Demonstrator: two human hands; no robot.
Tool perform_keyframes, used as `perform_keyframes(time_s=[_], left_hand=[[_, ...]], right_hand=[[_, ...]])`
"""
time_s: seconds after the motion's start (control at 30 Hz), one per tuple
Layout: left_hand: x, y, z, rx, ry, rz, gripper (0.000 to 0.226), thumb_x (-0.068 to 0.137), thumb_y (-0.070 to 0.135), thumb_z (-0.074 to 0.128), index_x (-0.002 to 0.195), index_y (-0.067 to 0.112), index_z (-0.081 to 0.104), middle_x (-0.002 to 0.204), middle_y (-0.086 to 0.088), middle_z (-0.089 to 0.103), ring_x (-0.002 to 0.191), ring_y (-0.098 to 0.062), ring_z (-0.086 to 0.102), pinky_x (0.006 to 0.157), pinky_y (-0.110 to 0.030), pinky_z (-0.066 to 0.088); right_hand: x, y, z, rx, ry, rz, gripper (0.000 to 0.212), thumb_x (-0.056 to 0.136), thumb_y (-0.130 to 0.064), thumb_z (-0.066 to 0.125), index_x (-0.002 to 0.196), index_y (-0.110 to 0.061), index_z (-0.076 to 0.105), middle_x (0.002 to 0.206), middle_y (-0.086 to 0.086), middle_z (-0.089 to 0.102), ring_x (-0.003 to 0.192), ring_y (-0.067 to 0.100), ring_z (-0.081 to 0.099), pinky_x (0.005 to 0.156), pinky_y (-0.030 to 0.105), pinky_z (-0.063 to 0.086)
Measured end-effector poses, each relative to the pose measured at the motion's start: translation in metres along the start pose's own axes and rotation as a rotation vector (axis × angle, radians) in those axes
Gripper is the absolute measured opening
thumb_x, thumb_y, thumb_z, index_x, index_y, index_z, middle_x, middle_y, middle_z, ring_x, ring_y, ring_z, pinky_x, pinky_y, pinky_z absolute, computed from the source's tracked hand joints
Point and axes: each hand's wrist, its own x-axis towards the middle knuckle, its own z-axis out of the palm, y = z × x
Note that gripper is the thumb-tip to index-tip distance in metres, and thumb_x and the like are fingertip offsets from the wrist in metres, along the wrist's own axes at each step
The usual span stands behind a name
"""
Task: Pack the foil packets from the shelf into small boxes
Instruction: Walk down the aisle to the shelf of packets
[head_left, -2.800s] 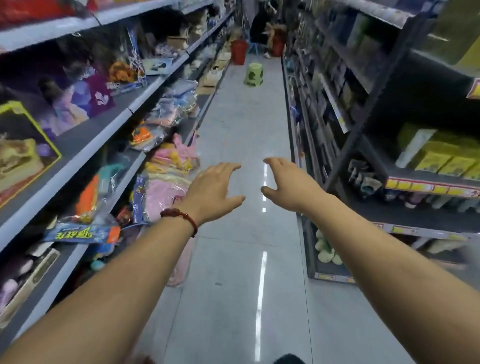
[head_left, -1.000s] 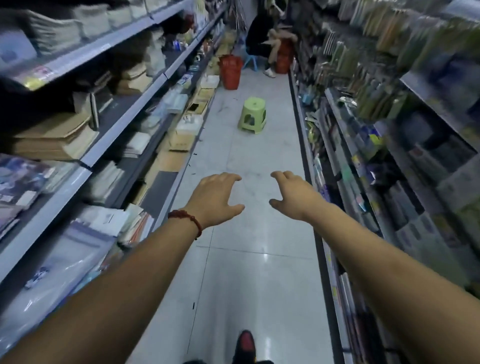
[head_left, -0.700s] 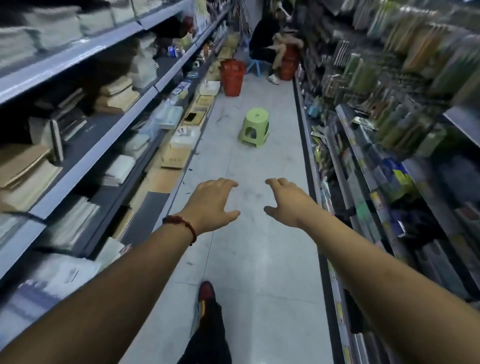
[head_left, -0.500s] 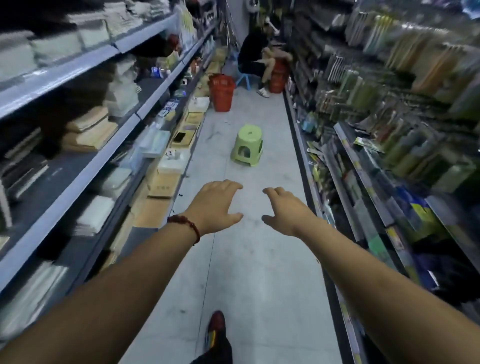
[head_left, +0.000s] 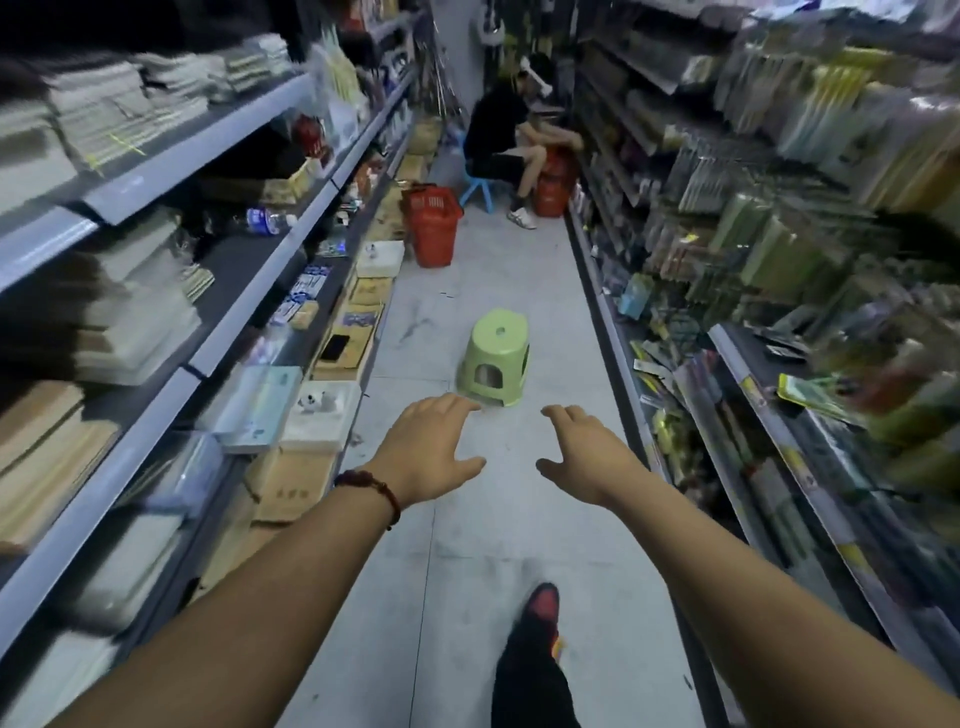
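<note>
Small boxes (head_left: 320, 415), some white and some brown cardboard, sit in a row along the bottom ledge of the left-hand shelf (head_left: 187, 153), tops open, running down the aisle. On a dark tier above them, blue-and-white packets (head_left: 306, 288) lie flat in a loose line; whether they are foil is too blurred to tell.

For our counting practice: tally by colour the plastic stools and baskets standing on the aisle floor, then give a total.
Green stool: 1
Blue stool: 1
Red baskets: 2
Total: 4
</note>
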Motion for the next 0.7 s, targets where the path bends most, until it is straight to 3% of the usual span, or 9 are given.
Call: perform_keyframes(time_s=[0.4, 0.7], left_hand=[[0.334, -0.092, -0.038, -0.033, 0.072, -0.174, 0.067, 0.088, 0.046, 0.070, 0.146, 0.022, 0.046, 0.144, 0.000, 0.052, 0.132, -0.022, 0.048, 0.112, -0.036, 0.036], [0.531, -0.193, -0.032, -0.048, 0.014, -0.239, 0.073, 0.088, 0.049, 0.070, 0.150, 0.023, 0.041, 0.149, 0.000, 0.048, 0.136, -0.024, 0.045, 0.111, -0.038, 0.036]], right_hand=[[0.357, 0.091, -0.099, 0.019, -0.082, -0.116, 0.069, 0.093, -0.038, 0.066, 0.150, -0.013, 0.034, 0.141, 0.016, 0.048, 0.122, 0.038, 0.052, 0.097, 0.047, 0.049], [0.589, 0.112, -0.127, -0.021, -0.141, -0.158, 0.072, 0.091, -0.036, 0.067, 0.151, -0.015, 0.034, 0.144, 0.015, 0.045, 0.124, 0.038, 0.051, 0.097, 0.046, 0.050]])
